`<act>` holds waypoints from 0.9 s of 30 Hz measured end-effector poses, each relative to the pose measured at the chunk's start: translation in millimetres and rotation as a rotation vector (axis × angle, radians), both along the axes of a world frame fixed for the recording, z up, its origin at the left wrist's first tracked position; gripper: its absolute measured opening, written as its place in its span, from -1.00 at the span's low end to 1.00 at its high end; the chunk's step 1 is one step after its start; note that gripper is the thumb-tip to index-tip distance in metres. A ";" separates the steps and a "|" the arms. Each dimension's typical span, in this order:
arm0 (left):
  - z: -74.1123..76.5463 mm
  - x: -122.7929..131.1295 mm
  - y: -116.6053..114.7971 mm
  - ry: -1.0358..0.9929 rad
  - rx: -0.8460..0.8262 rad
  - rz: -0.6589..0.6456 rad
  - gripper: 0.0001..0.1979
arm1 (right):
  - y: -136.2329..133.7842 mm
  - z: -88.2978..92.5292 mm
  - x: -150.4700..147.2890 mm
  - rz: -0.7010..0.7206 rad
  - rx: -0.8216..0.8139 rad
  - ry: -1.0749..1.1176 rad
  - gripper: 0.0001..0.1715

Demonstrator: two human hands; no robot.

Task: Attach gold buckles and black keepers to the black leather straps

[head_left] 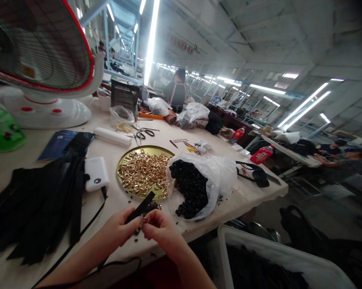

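My left hand (120, 226) grips a black strap (144, 205), which slants up between thumb and fingers. Close against it, my right hand (162, 228) pinches a small gold metal piece (145, 219), seemingly a buckle, at the strap's lower end. Fingers partly hide where the two meet. Just beyond my hands lies a round gold tray (118, 173) heaped with gold metal buckles (143, 168). Right of it, an open clear plastic bag (221, 172) spills small black pieces (190, 186). Many black straps (36, 204) are piled on the left.
A fan (48, 108) stands at the back left. A white device (97, 174) with a cable sits beside the straps. Scissors (144, 133) and a white roll (113, 136) lie behind the tray. A white bin (259, 241) stands below the table's right edge. Several people are farther off.
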State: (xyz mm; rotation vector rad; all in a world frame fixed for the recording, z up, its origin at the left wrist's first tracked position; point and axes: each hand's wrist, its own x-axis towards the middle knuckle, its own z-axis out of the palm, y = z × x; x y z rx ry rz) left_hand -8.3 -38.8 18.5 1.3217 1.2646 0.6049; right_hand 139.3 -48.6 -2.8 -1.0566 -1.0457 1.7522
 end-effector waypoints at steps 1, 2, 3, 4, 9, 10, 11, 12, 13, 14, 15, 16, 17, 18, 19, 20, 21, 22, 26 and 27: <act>1.9 -0.4 -1.5 0.017 0.013 -0.015 -0.69 | -0.2 -2.3 1.1 0.007 0.003 0.007 -0.65; 3.8 -1.0 -3.1 0.031 0.030 -0.039 -0.70 | -0.4 -4.8 2.1 0.008 0.004 0.016 -0.66; 5.6 -1.7 -4.7 0.043 0.056 -0.067 -0.72 | -0.5 -7.1 2.7 0.007 0.005 0.025 -0.66; 7.0 -2.5 -6.1 0.059 0.090 -0.093 -0.74 | -0.5 -9.2 2.9 0.002 0.008 0.029 -0.66; 8.6 -6.5 -8.5 0.170 0.273 -0.140 -0.79 | -0.8 -12.3 0.1 -0.014 0.002 0.035 -0.61; 7.8 -7.3 -7.8 0.192 0.282 -0.140 -0.79 | -1.2 -11.9 -0.3 -0.006 -0.005 0.041 -0.60; 6.8 -8.1 -7.0 0.210 0.280 -0.138 -0.79 | -1.7 -11.2 -0.4 0.007 -0.012 0.047 -0.61; 5.7 -9.0 -6.1 0.223 0.267 -0.137 -0.78 | -2.4 -10.6 -0.3 0.023 -0.018 0.050 -0.62; 4.6 -9.7 -5.4 0.232 0.247 -0.134 -0.78 | -3.0 -9.9 -0.1 0.039 -0.024 0.050 -0.63; 3.7 -10.4 -4.9 0.237 0.226 -0.133 -0.77 | -3.6 -9.3 0.3 0.052 -0.032 0.051 -0.64; 3.1 -10.8 -4.9 0.234 0.204 -0.138 -0.76 | -4.0 -8.9 0.5 0.058 -0.038 0.052 -0.64; 2.9 -11.0 -5.3 0.228 0.185 -0.148 -0.76 | -4.3 -8.8 0.6 0.058 -0.042 0.053 -0.64; 3.2 -11.0 -6.1 0.221 0.172 -0.162 -0.75 | -4.3 -9.1 0.4 0.049 -0.044 0.048 -0.64; 4.1 -10.7 -7.2 0.217 0.163 -0.175 -0.74 | -4.2 -9.8 -0.1 0.035 -0.045 0.037 -0.65; 5.4 -10.2 -8.4 0.216 0.161 -0.183 -0.73 | -4.0 -10.8 -0.8 0.018 -0.044 0.024 -0.65; 7.0 -9.5 -9.6 0.215 0.156 -0.194 -0.73 | -3.7 -12.1 -1.8 0.001 -0.039 0.009 -0.65; 8.6 -8.7 -10.6 0.219 0.153 -0.198 -0.74 | -3.4 -13.6 -2.8 -0.011 -0.035 -0.003 -0.65; 10.1 -7.8 -11.2 0.224 0.147 -0.201 -0.74 | -3.2 -15.1 -3.8 -0.020 -0.032 -0.010 -0.64; 10.2 -6.4 -10.4 0.226 0.131 -0.196 -0.77 | -4.0 -18.8 -5.2 -0.019 -0.039 0.046 -0.58; 8.7 -6.7 -9.6 0.225 0.126 -0.190 -0.78 | -4.7 -19.0 -4.5 -0.008 -0.046 0.073 -0.59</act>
